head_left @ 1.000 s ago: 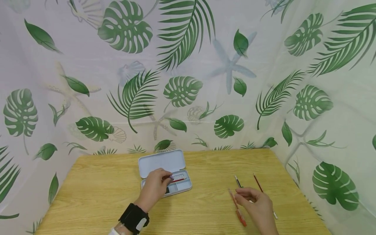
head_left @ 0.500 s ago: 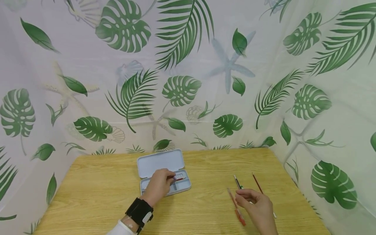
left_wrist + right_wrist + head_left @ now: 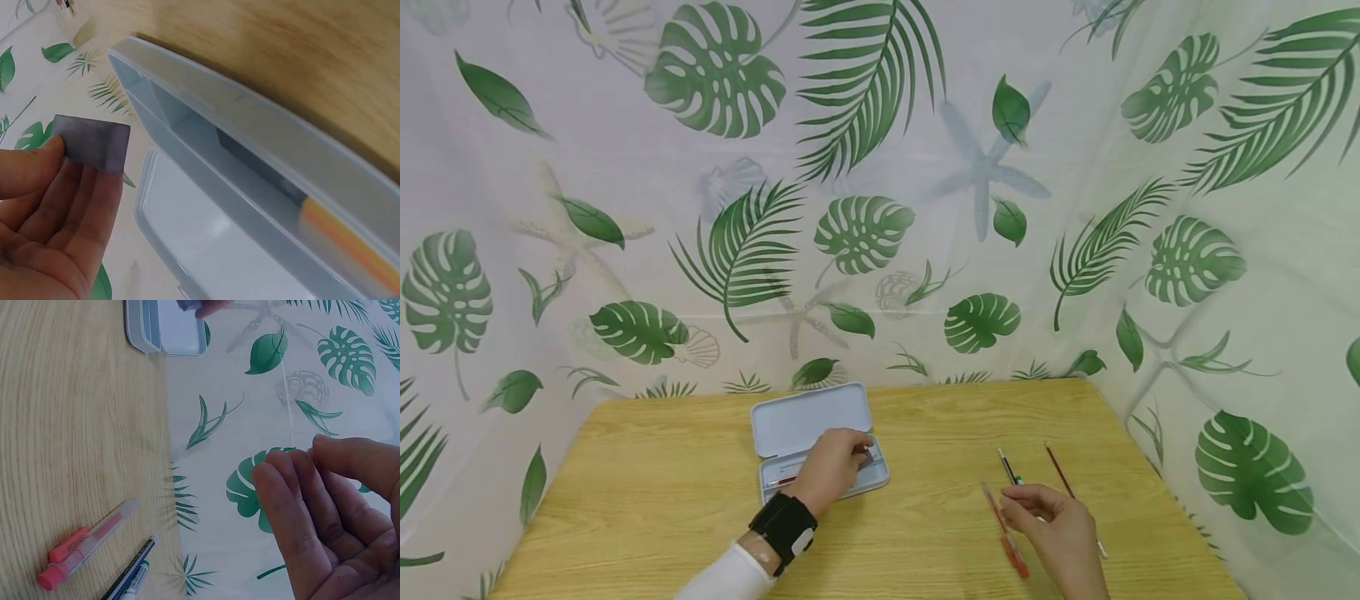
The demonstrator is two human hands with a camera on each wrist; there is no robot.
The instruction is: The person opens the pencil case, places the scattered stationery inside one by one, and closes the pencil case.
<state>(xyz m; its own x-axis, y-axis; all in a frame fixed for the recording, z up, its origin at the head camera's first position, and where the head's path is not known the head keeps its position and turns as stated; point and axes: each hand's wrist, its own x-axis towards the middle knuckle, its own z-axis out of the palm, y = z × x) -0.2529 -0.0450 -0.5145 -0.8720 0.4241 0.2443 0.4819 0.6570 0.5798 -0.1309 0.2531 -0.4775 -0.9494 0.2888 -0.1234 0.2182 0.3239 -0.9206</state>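
My left hand (image 3: 831, 467) is over the right end of an open pale blue pencil case (image 3: 811, 417). Between thumb and fingers it pinches a small purplish-grey eraser (image 3: 94, 144), seen best in the left wrist view. Inside the case lie a dark block (image 3: 256, 165) and an orange-and-white block (image 3: 344, 244). A thin red item (image 3: 782, 481) shows at the case's left end, partly hidden by the hand. My right hand (image 3: 1056, 533) hangs with loosely curled fingers above the pens and holds nothing; a red pen (image 3: 1013, 554) lies beside it.
Near the right hand lie a dark pencil (image 3: 1006, 465), a green-and-white pen (image 3: 136, 579) and a dark red pencil (image 3: 1060, 468), partly hidden. The wooden table (image 3: 655, 467) meets a leaf-print sheet (image 3: 880, 333) at its back and sides.
My left hand has moved to the right across the pencil case, uncovering its left end and covering the ruler-marked part at the right. The right hand has stayed almost still.
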